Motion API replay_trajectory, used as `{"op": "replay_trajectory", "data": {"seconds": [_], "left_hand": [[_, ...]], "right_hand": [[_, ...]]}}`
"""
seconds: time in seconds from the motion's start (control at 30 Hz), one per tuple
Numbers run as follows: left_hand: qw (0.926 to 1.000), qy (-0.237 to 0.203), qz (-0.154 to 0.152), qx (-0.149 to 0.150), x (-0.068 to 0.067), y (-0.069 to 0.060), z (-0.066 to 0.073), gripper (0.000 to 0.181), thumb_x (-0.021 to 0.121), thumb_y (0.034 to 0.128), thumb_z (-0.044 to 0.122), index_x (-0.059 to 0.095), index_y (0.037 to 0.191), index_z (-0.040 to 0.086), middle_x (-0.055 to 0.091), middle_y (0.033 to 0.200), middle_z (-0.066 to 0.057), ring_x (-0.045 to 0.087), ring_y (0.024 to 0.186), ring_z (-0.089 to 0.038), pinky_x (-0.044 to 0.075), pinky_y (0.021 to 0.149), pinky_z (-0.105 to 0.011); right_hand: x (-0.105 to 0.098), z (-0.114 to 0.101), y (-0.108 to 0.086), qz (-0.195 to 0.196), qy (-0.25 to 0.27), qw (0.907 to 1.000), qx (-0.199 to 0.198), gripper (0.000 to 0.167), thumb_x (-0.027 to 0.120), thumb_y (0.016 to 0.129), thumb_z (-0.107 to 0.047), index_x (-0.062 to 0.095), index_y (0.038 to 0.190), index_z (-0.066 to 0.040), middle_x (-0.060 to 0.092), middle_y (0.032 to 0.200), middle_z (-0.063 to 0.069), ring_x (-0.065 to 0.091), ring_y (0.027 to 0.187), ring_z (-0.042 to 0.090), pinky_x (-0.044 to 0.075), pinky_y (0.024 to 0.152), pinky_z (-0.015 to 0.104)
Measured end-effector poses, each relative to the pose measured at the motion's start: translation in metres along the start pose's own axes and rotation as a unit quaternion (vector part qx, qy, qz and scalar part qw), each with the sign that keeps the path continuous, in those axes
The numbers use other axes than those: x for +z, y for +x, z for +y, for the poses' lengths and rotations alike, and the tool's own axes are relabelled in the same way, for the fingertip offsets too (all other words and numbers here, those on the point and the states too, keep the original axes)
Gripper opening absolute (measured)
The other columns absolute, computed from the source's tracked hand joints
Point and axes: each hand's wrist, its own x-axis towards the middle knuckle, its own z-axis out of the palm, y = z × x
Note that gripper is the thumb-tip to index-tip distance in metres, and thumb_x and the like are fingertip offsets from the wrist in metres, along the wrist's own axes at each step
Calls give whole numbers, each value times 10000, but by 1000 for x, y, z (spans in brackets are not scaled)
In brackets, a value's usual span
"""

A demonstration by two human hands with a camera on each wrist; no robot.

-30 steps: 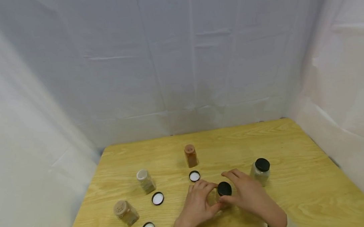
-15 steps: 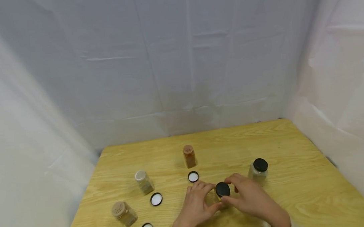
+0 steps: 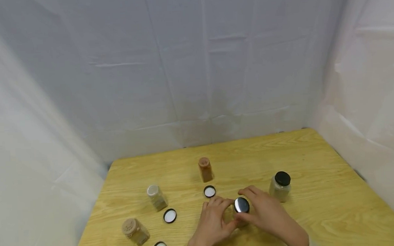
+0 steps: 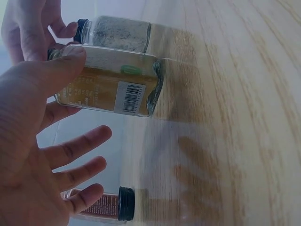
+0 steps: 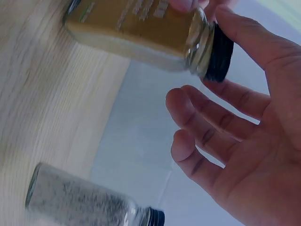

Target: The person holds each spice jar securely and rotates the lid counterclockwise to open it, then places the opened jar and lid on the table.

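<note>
My left hand grips a squarish glass spice jar with yellow-brown powder and a barcode label. The thumb and index finger hold its body, while the other fingers are spread apart in the left wrist view. On top of this jar is a black lid, and my right hand has thumb and index finger at its rim. In the right wrist view the thumb touches the black lid; the index fingertip is partly hidden behind it. The jar's base meets or nearly meets the table.
A black-capped jar of speckled pale contents stands right. Uncapped shaker-top jars stand around: a reddish-brown one, a pale one and a tan one. Black lids, white inside, lie beside them on the wooden table.
My right fingers first stood off the lid, closed in on its rim, then shifted round it. Glare now shows on the lid. My left hand has kept its grip on the jar.
</note>
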Motion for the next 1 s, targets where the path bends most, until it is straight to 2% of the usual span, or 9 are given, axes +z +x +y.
{"op": "replay_trajectory", "data": {"seconds": [0.07,0.17,0.27,0.4,0.5,0.63,0.8,0.87,1.0], "left_hand": [[10000,38,-59,-20,-1,0,0,419,767,929,514,758,1221,214,739,1057,32,629,1068,-147,427,852,-337],[9998,32,-174,-68,-3,-1,-1,469,744,939,566,752,1231,200,731,1059,27,624,1082,-157,440,861,-353],[9997,10,-232,-87,-4,-1,-2,513,734,933,601,748,1240,190,720,1046,26,618,1072,-154,419,833,-324],[9997,33,-224,-58,-5,-1,0,491,740,936,583,748,1240,197,725,1050,25,618,1076,-158,435,852,-346],[9998,1,-181,-51,-5,-1,1,435,742,950,531,752,1239,206,737,1063,26,622,1073,-160,428,847,-342],[9999,-51,-118,-30,-3,1,1,384,725,967,487,759,1236,215,750,1065,30,627,1049,-153,380,811,-294],[9999,62,-77,-29,-2,1,2,345,777,890,364,764,1200,214,749,1059,38,626,1046,-147,359,795,-274],[9999,83,-96,-44,-2,1,2,372,800,860,364,764,1198,214,748,1069,41,626,1053,-149,362,795,-277],[9998,100,-127,-64,-2,1,2,420,789,900,485,764,1222,217,744,1069,43,625,1053,-150,381,804,-289]], "right_hand": [[-4,3,-2,-43,107,9999,116,561,871,856,-445,694,1281,-125,694,1220,0,726,969,217,592,758,342],[-9,7,-4,-98,420,9989,182,505,851,878,-451,697,1247,-142,690,1219,-2,694,881,164,539,679,256],[-13,10,-5,-90,579,9983,-23,413,847,897,-407,710,1189,-149,699,1160,-19,624,786,88,474,621,208],[-11,8,-5,-167,692,9974,-126,358,855,901,-337,721,1175,-149,716,1118,-33,592,770,50,461,618,207],[-6,5,-4,-104,567,9983,-126,404,852,896,-391,720,1193,-152,732,1147,-27,659,829,85,514,665,234],[2,0,-2,244,63,9991,-336,438,873,860,-431,722,1172,-163,741,1151,-35,714,959,150,581,774,320],[7,-5,0,522,-258,9969,-524,444,919,812,-388,720,1153,-184,742,1095,-69,642,923,103,544,772,320],[8,-6,1,541,-302,9967,-515,471,921,811,-378,721,1190,-182,751,1113,-63,628,921,105,538,767,331],[9,-6,1,487,-423,9975,-296,587,909,823,-403,691,1306,-151,750,1214,7,682,1028,201,573,863,450]]}}
